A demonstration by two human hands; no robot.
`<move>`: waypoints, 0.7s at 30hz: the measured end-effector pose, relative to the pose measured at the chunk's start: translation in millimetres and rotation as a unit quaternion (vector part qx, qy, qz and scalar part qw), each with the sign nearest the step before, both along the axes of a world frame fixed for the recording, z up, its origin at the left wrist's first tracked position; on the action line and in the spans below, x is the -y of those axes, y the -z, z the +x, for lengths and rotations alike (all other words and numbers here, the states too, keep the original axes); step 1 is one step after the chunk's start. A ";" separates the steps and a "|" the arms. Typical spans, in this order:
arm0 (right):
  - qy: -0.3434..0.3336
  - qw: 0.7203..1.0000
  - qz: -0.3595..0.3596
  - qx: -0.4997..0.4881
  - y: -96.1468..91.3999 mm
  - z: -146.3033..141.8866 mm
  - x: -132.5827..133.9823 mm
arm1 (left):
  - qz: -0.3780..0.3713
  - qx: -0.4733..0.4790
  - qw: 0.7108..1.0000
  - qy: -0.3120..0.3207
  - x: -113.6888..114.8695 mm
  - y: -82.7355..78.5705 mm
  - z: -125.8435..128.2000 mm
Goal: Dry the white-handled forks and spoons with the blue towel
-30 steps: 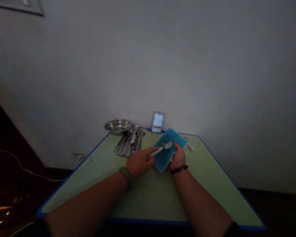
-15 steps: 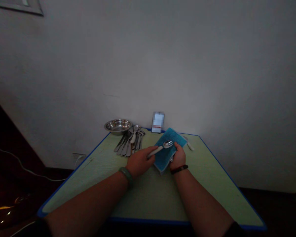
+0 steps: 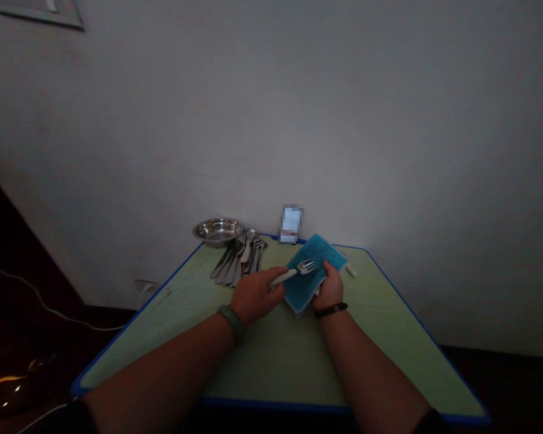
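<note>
My left hand point(image 3: 259, 296), with a green bangle at the wrist, is closed round the pale handle of a fork point(image 3: 284, 278). The fork's metal tines lie over a folded blue cloth point(image 3: 302, 290) and point right. Gripping the cloth by its right side is my right hand point(image 3: 330, 287), its thumb on top and its other fingers hidden beneath. The cloth is tilted above the table. Left of my left hand lies a pile of metal cutlery point(image 3: 235, 262), spread in a fan.
A shiny metal bowl point(image 3: 218, 231) stands at the table's back left corner. A blurred-out upright device point(image 3: 291, 224) leans near the wall. Behind the cloth, a pale handle point(image 3: 352, 269) shows on the right. The green table point(image 3: 271, 361) has a blue edge.
The fork has turned slightly and its tines have slid a little left over the cloth. Both hands keep their grips, and the cloth has shifted barely in view.
</note>
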State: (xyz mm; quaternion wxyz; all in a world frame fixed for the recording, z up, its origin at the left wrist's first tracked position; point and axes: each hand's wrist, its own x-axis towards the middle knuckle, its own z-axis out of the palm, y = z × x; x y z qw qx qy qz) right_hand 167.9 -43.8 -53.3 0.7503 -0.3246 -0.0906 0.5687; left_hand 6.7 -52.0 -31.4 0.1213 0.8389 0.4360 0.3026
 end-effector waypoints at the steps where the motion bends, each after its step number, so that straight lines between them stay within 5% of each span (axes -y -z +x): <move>1: 0.003 1.000 -0.001 0.001 -0.8 -0.4 0.6 | 0.003 0.005 1.000 0.003 -0.4 0.3 -0.5; 21: 0.000 1.000 0.002 -0.023 -5.4 -1.9 3.0 | -0.024 0.088 0.995 0.050 -7.0 9.2 -1.0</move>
